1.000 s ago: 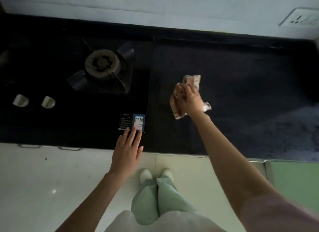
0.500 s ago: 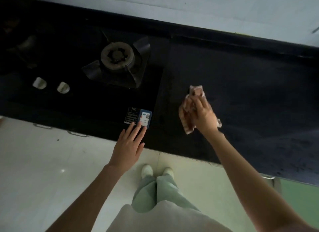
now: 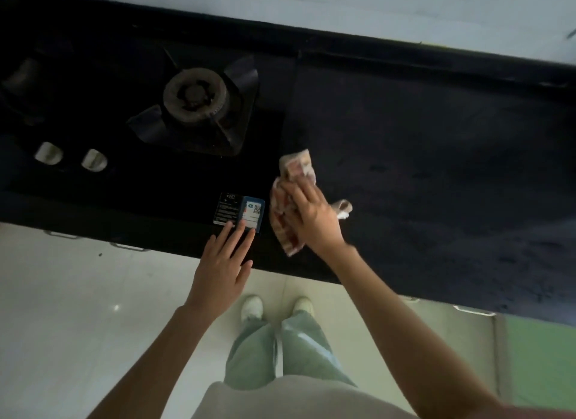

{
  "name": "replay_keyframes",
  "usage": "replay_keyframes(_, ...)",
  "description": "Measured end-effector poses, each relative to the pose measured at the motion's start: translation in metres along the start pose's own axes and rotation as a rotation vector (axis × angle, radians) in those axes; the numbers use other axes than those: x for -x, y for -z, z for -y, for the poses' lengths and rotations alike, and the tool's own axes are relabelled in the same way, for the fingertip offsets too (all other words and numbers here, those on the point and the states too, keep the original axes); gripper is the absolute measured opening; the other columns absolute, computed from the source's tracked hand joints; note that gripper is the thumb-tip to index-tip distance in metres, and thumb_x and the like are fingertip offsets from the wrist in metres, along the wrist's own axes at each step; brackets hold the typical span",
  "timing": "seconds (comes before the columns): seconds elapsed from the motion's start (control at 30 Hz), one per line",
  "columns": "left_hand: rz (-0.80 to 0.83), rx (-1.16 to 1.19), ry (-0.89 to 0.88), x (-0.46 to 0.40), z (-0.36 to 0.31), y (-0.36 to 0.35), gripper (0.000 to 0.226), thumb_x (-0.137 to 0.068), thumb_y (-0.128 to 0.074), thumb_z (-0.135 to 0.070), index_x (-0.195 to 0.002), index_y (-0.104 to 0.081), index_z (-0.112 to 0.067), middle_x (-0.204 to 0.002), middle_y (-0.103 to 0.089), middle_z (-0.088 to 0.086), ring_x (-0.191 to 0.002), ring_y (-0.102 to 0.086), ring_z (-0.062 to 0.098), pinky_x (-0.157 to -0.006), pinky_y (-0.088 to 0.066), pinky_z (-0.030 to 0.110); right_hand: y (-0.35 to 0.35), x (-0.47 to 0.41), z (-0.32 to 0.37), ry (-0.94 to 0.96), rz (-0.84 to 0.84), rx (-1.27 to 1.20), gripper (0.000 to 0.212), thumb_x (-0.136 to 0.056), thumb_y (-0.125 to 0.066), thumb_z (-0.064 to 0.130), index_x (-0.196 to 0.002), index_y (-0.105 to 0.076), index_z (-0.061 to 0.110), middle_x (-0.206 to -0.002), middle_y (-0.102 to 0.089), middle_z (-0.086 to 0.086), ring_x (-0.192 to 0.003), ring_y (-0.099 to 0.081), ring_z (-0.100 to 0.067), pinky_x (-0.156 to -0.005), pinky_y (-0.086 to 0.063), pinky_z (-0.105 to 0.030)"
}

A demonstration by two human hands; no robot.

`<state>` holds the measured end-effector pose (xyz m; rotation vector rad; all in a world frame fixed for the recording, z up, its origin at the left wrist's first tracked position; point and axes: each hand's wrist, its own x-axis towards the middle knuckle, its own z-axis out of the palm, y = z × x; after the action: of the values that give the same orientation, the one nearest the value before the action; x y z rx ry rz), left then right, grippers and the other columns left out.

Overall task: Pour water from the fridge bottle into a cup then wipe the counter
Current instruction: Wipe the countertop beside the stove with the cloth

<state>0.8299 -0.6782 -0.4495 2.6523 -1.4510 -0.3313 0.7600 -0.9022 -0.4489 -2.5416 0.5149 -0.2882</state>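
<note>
Right hand [image 3: 314, 219] grasps cloth [image 3: 294, 181] on counter [image 3: 436, 169] near front edge; left hand [image 3: 223, 262] flat, fingers spread, beside sticker [image 3: 239, 212].

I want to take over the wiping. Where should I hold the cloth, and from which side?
Press on the bunched middle of the cloth from above, palm down, as the right hand does. It lies crumpled flat on the dark counter, with loose ends sticking out, so a top hold probably gathers it best.
</note>
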Motion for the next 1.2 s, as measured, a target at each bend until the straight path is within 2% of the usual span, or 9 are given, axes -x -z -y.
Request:
replay_keyframes(0.1,-0.014,0.032,-0.002,0.000,-0.001,0.001,0.055,-0.096,-0.031,-0.037,-0.146,-0.037,-0.014,-0.154,-0.032,0.009,-0.144,-0.024,0.030,-0.111,-0.029,0.051,0.009,0.075,0.004,-0.022,-0.041,0.033,0.058,-0.082,-0.070,0.014,-0.136,-0.049,0.016,-0.142,-0.047,-0.011,-0.128,-0.048,-0.031,-0.090,-0.052,-0.040)
replay_keyframes(0.2,-0.016,0.053,-0.001,0.000,-0.002,0.002,0.054,-0.096,-0.031,-0.036,-0.145,-0.039,-0.013,-0.154,-0.033,0.009,-0.143,-0.026,0.032,-0.110,-0.032,0.053,0.030,0.110,-0.020,-0.194,-0.106,0.074,0.053,-0.085,-0.066,0.012,-0.135,-0.050,0.018,-0.142,-0.046,-0.011,-0.128,-0.046,-0.032,-0.096,-0.047,-0.039)
replay_keyframes(0.3,-0.027,0.055,-0.019,-0.001,-0.001,0.005,0.053,-0.096,-0.032,-0.033,-0.143,-0.042,-0.012,-0.152,-0.037,0.011,-0.141,-0.031,0.034,-0.107,-0.035,0.053,0.050,0.100,-0.051,-0.414,-0.140,0.094,0.054,-0.086,-0.062,0.010,-0.137,-0.047,0.017,-0.146,-0.041,-0.012,-0.131,-0.041,-0.035,-0.096,-0.047,-0.046)
replay_keyframes(0.4,-0.067,0.017,-0.055,-0.004,0.000,0.006,0.047,-0.094,-0.056,-0.022,-0.139,-0.048,-0.009,-0.146,-0.044,0.014,-0.135,-0.040,0.038,-0.101,-0.043,0.056,0.055,0.052,-0.061,-0.545,-0.139,0.119,0.052,-0.087,-0.060,0.012,-0.137,-0.045,0.015,-0.145,-0.040,-0.012,-0.130,-0.042,-0.035,-0.099,-0.045,-0.050)
replay_keyframes(0.63,-0.066,-0.056,-0.121,-0.006,0.009,0.010,0.055,-0.085,-0.066,-0.023,-0.137,-0.051,-0.010,-0.143,-0.049,0.015,-0.130,-0.046,0.037,-0.104,-0.039,0.056,-0.010,0.008,0.036,-0.327,-0.122,0.063,0.054,-0.083,-0.068,0.013,-0.133,-0.049,0.016,-0.140,-0.047,-0.009,-0.124,-0.049,-0.033,-0.085,-0.052,-0.044)
replay_keyframes(0.77,-0.069,-0.033,-0.156,-0.006,0.015,0.009,0.055,-0.084,-0.068,-0.022,-0.136,-0.053,-0.011,-0.143,-0.049,0.013,-0.131,-0.045,0.036,-0.105,-0.039,0.055,-0.035,0.068,0.073,-0.277,-0.179,0.016,0.050,-0.084,-0.065,0.012,-0.132,-0.052,0.017,-0.140,-0.049,-0.007,-0.128,-0.048,-0.027,-0.094,-0.050,-0.037)
replay_keyframes(0.9,-0.079,-0.008,-0.175,-0.005,0.018,0.009,0.055,-0.086,-0.066,-0.025,-0.137,-0.051,-0.011,-0.145,-0.047,0.012,-0.131,-0.045,0.036,-0.104,-0.039,0.055,-0.010,0.116,0.055,-0.432,-0.270,-0.016,0.055,-0.078,-0.069,0.012,-0.130,-0.056,0.022,-0.140,-0.049,-0.005,-0.124,-0.051,-0.028,-0.089,-0.049,-0.034)
replay_keyframes(1.07,-0.068,0.001,-0.132,-0.004,0.013,0.009,0.054,-0.089,-0.062,-0.027,-0.139,-0.049,-0.012,-0.147,-0.044,0.012,-0.135,-0.041,0.035,-0.106,-0.035,0.055,0.029,0.084,0.006,-0.714,-0.252,0.020,0.049,-0.088,-0.058,0.017,-0.135,-0.048,0.027,-0.146,-0.040,-0.002,-0.118,-0.052,-0.032,-0.077,-0.047,-0.037)
replay_keyframes(1.2,-0.052,0.022,-0.106,-0.004,0.009,0.008,0.053,-0.090,-0.060,-0.027,-0.139,-0.049,-0.012,-0.148,-0.044,0.012,-0.137,-0.039,0.035,-0.107,-0.034,0.054,0.007,0.043,0.031,-0.612,-0.246,0.053,0.048,-0.086,-0.063,0.015,-0.133,-0.051,0.015,-0.140,-0.046,-0.010,-0.121,-0.051,-0.032,-0.089,-0.051,-0.046)
